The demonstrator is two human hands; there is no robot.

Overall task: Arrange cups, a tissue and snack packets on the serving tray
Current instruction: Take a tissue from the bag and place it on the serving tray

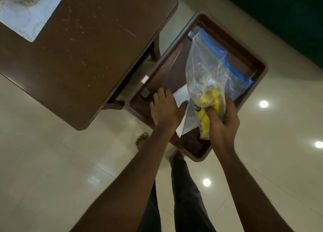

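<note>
1. nearest the viewer, a person's two bare forearms reach forward and down over a pale glossy tiled floor [70,161]; dark trouser legs and bare feet show below them.
2. the right hand [222,121] has its fingers closed tight around the lower end of a clear zip bag [208,70] holding yellow snack packets [209,102], bunched at the bottom of the bag near the grip.
3. the left hand [166,107] lies palm down with its fingers spread slightly apart, resting on the near left part of a brown serving tray [260,77]; whether it grips the rim cannot be told.
4. a white tissue [181,97] lies on the tray between the two hands, partly under the left hand and partly under the bag.
5. the tray is held off the table, above the floor, tilted in view; the bag stretches across its inside, its blue zip strip toward the far right rim.
6. farther left stands a dark brown wooden table [78,56], scuffed with light marks, its edge just beside the tray.
7. at the table's far left corner lies a pale patterned mat [26,13].
</note>
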